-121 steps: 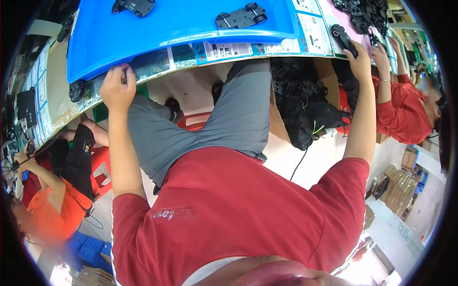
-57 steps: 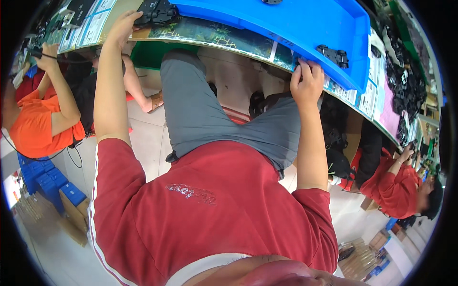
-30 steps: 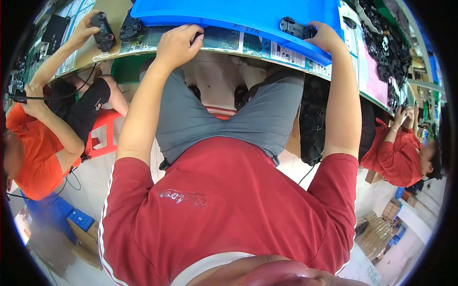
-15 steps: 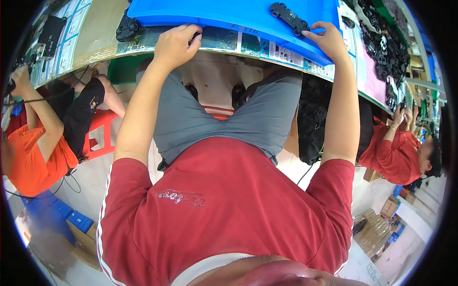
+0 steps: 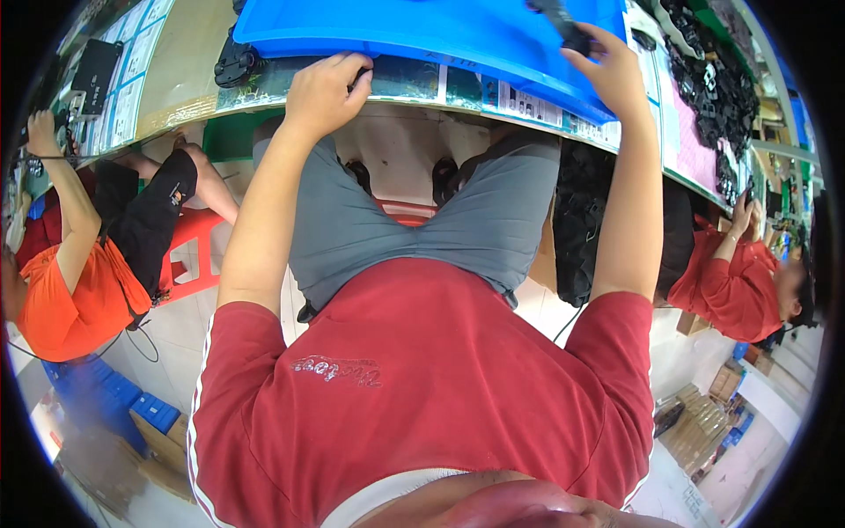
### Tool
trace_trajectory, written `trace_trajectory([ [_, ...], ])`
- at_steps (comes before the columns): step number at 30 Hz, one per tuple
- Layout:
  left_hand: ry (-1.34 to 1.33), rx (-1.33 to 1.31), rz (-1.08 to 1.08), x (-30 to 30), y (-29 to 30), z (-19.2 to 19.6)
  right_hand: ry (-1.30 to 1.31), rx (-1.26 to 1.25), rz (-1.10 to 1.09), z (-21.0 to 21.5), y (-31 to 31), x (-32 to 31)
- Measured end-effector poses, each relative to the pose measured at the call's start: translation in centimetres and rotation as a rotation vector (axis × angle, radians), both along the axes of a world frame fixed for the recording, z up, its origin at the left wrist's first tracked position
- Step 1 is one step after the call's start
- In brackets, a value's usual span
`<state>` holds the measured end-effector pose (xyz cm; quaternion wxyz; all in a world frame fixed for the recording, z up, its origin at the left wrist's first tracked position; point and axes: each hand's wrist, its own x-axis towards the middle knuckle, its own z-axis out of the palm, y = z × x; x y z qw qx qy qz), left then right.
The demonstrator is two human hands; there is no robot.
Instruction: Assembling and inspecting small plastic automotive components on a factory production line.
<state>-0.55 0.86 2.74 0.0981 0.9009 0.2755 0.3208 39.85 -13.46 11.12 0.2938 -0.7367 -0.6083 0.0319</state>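
Head cam: worn fisheye, looked basically straight down
Red shirt (image 5: 449,378): super close, hogged lower middle
Blue tray (image 5: 396,19): sat farther off, cropped at top

Across your dark red T-shirt (image 5: 422,334) runs a line of shiny, slanting script (image 5: 336,370) on the chest. Your blue plastic tray (image 5: 387,40) carries a short row of dark characters on its near wall. By the table edge in front of you, a printed sheet (image 5: 528,104) shows small dark print, too fine to make out; more blue-bordered sheets (image 5: 130,72) lie to your left. Beside those, a flat black box (image 5: 99,70) bears pale marks, and your left neighbour's black shorts (image 5: 165,207) have a small light emblem.
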Motion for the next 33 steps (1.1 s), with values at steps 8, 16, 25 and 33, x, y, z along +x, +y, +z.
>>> trace_trajectory([
  [8, 0.064, -0.019, 0.035, 0.3, -0.2, 0.0, 0.113, 0.347, -0.693, -4.0, -9.7, 8.3],
  [16, 0.077, -0.017, 0.066, 0.5, -0.2, -0.1, -0.247, 0.231, -0.777, -10.8, -9.6, 6.9],
  [25, 0.077, -0.018, 0.075, 0.7, -0.5, 0.1, -0.192, 0.213, -0.78, -10.8, -9.4, 7.3],
  [33, 0.085, -0.033, 0.078, 0.8, -0.3, -0.1, -0.294, 0.073, -0.64, -9.2, -8.1, 7.9],
])
